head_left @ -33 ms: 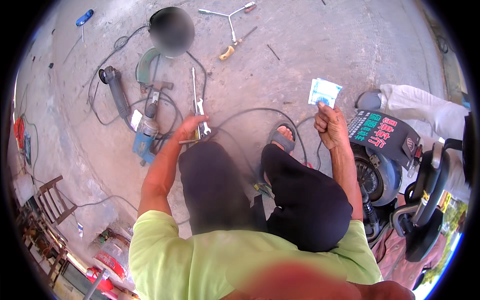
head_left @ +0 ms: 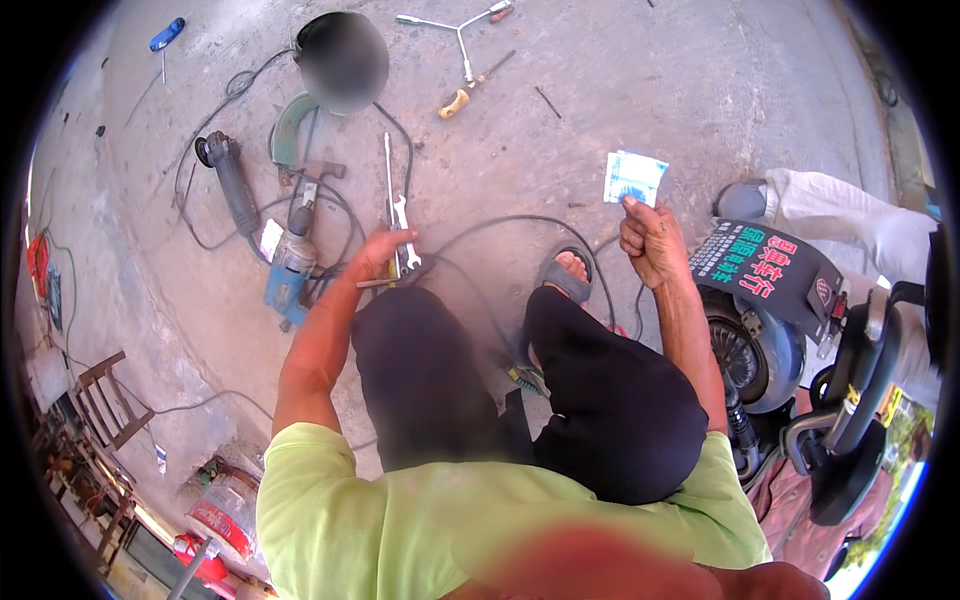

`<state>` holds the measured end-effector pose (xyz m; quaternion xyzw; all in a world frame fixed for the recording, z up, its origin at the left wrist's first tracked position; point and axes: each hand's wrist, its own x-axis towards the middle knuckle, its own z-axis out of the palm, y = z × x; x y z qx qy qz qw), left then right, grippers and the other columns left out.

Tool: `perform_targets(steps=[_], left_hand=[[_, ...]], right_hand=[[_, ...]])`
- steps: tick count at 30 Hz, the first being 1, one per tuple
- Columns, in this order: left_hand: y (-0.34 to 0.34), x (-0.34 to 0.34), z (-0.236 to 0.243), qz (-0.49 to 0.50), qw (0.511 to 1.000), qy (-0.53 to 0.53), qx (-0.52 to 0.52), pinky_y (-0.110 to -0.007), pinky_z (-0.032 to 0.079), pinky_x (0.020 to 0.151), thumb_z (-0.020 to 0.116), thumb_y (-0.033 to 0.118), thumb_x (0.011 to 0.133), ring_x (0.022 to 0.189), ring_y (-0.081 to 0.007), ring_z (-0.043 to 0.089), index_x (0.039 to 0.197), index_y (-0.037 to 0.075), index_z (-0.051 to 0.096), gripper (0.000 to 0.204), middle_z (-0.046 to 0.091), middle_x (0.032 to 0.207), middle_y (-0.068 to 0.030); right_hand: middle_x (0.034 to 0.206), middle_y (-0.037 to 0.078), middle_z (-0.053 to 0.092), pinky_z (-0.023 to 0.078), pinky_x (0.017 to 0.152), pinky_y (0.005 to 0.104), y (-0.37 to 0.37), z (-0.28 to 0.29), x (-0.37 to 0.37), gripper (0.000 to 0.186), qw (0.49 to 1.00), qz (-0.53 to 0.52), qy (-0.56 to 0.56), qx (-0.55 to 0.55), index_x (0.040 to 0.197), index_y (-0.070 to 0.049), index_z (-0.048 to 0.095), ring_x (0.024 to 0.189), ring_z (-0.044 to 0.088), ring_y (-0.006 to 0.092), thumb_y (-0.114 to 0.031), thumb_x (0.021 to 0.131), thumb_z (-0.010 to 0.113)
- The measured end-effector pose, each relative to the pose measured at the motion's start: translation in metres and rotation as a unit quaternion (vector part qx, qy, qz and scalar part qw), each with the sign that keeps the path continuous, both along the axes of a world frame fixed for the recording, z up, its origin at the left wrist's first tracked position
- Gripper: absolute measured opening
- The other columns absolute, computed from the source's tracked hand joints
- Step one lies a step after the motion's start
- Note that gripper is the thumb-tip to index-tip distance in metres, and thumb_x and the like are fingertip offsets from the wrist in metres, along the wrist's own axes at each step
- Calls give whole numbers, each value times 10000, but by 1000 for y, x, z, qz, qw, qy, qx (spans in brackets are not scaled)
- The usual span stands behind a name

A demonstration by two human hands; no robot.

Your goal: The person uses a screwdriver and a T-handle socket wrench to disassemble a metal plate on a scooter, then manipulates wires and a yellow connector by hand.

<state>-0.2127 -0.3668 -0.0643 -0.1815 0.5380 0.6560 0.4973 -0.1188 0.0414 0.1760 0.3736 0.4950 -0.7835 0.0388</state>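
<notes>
In my raised right hand two or so blue-and-white paper notes, one overlapping another, are pinched between thumb and fingers. My left hand is low by my left knee, its fingers curled and one lying across a silver open-ended wrench. A long thin metal rod stretches away from the same hand. What lies under the palm is hidden. To the left of this hand are a blue power drill and a dark angle grinder on the concrete floor.
Black cables loop across the floor. Farther off lie a three-armed socket wrench, a wooden-handled screwdriver and a blue-handled tool. At the right stand a scooter and a person in pale trousers.
My right hand has shifted slightly left with the notes, which now tilt differently and show more of their faces. The left hand and the tools beside it have stayed in place.
</notes>
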Motion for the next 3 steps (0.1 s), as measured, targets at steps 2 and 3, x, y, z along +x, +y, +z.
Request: perform_targets(steps=[2, 3], left_hand=[[-3, -4, -1, -22, 1000, -3, 4, -337, 532, 630, 703, 155, 871, 684, -178, 641, 944, 73, 631, 132, 655, 779, -60], [-5, -6, -4, -42, 999, -14, 9, -340, 534, 629, 708, 164, 872, 705, -181, 649, 964, 77, 636, 146, 660, 788, -60]], right_hand=[[646, -71, 465, 254, 441, 244, -4, -42, -25, 217, 995, 65, -56, 50, 1005, -63, 606, 480, 333, 33, -180, 872, 730], [645, -61, 478, 247, 436, 246, -6, -59, -37, 289, 989, 107, -81, 60, 1065, -37, 612, 476, 345, 38, -197, 862, 743]])
